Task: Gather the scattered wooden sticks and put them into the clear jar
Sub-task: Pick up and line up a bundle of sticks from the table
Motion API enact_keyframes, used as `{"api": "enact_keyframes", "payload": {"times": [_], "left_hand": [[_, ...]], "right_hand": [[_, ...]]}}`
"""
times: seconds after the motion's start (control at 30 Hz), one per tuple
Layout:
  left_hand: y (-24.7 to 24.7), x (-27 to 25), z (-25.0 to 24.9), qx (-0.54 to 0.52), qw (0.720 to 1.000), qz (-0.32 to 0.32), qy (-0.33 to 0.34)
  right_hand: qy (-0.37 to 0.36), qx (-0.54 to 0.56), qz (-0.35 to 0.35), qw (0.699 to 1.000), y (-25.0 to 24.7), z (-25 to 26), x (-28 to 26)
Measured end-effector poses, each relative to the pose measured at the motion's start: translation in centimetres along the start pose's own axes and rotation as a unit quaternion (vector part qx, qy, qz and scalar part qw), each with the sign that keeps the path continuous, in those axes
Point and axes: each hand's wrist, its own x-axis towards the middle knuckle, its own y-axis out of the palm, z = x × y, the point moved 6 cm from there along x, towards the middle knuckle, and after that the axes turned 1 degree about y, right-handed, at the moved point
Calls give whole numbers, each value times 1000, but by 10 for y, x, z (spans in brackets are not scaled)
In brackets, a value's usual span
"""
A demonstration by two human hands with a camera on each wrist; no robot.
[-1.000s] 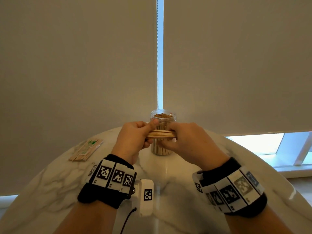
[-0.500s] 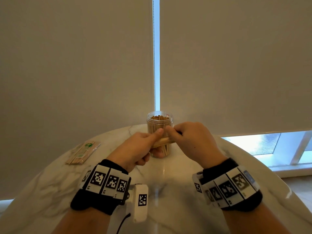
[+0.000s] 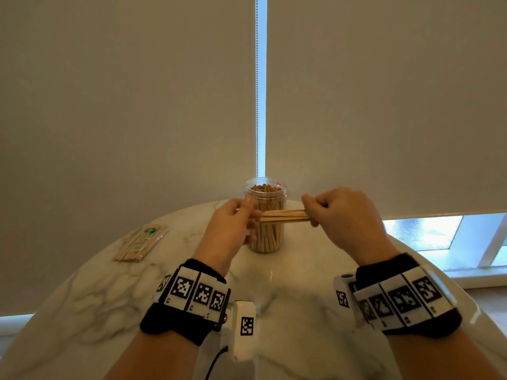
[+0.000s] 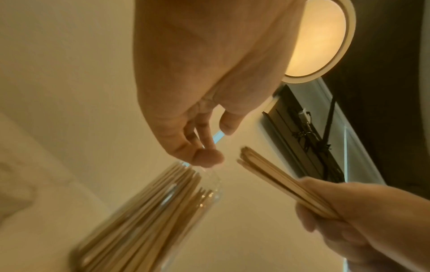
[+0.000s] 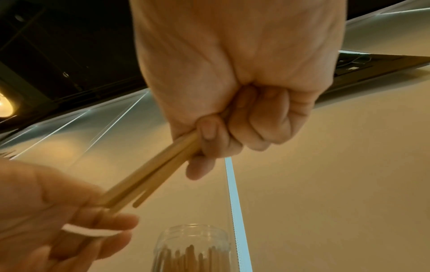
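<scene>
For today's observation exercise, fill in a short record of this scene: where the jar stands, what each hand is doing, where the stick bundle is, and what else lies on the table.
jar: clear jar, upright on the marble table, open, already packed with sticks
stick bundle: bundle of wooden sticks, roughly level, in front of the jar, not yet inside
right hand: right hand grips one end of the bundle
left hand: left hand at the bundle's other end; grip unclear
also on table: packet of sticks, to the left
</scene>
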Motion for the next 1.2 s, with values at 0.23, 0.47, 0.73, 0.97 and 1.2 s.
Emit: {"api": "enact_keyframes", "payload": {"times": [0.23,0.47,0.73,0.97,1.2], "left_hand": [[-8,40,14,111,993,-33,13],[33,87,2,205,978,37,16],[34,93,24,225,973,32,44],[33,86,19,261,964,25,36],[34,86,21,258,965,23,29]], "right_hand": [[4,-79,-93,993,-38,15,64],[-149,-335,42,929,3,86,135],[-191,-432,219,853,68,95,135],[-132,-396,250,873,91,86,141],[-100,-387,294,868,99,77,136]]}}
